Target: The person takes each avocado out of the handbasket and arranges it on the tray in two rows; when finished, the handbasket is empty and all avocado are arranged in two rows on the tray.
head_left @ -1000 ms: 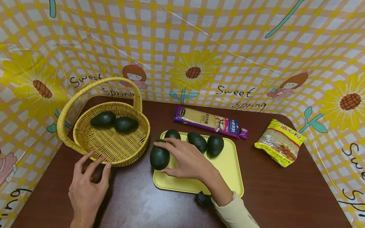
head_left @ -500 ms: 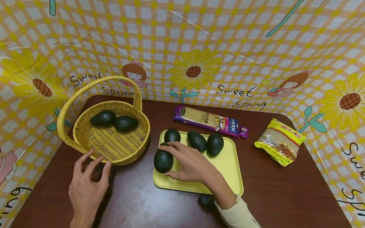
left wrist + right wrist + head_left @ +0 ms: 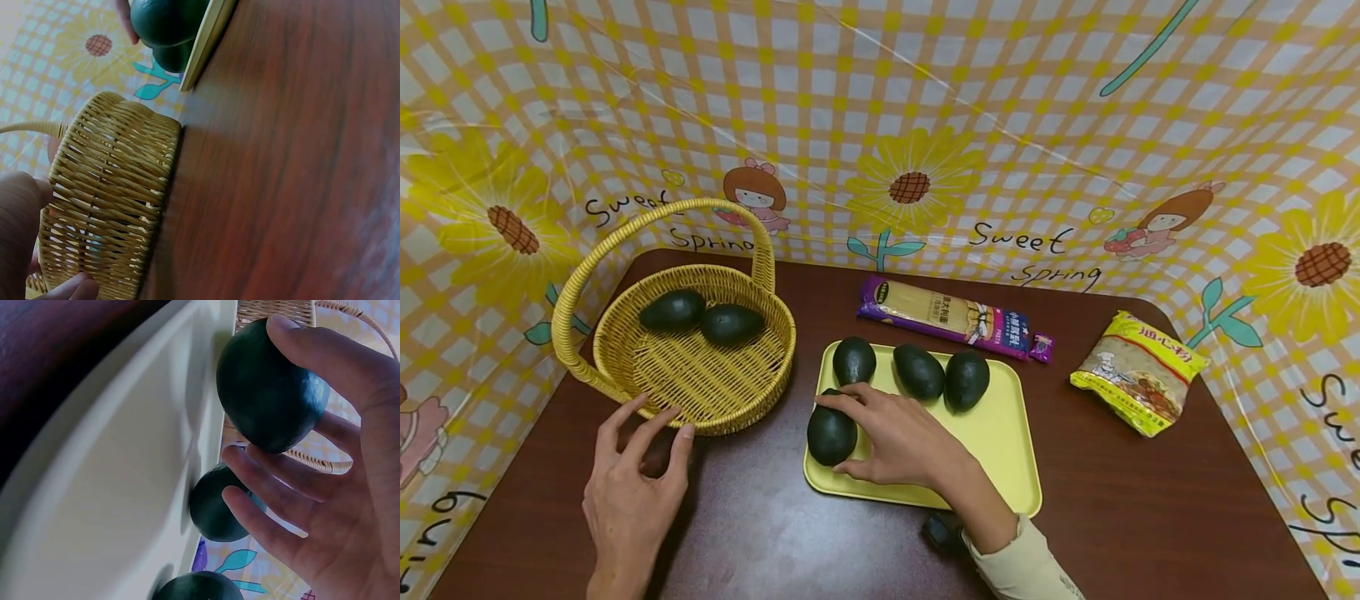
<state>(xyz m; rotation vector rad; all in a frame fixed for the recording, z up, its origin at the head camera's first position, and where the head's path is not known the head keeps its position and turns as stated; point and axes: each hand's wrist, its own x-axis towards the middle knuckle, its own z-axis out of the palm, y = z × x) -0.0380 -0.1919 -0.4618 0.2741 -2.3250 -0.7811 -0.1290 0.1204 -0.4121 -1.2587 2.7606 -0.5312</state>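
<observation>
At the left front of the yellow tray [image 3: 992, 454], my right hand [image 3: 898, 437] holds a dark green avocado [image 3: 831, 435] between thumb and fingers. The right wrist view shows this avocado [image 3: 269, 387] between thumb and fingertips, close to the tray surface. Behind it on the tray lie three more avocados: one at left [image 3: 853, 360], one in the middle [image 3: 917, 372] and one at right [image 3: 967, 382]. My left hand [image 3: 636, 492] touches the near rim of the wicker basket [image 3: 763, 404] with loosely bent fingers. Two avocados [image 3: 732, 325] lie inside the basket.
A purple pasta pack [image 3: 943, 317] lies behind the tray. To the right is a yellow noodle bag [image 3: 1138, 373]. The basket's tall handle [image 3: 625, 233] arches over its left and back. A checked cloth [image 3: 820, 100] surrounds the brown table [image 3: 1180, 517].
My right hand has lowered the avocado and drawn it slightly right and toward the front, over the tray. The left hand and basket have stayed put.
</observation>
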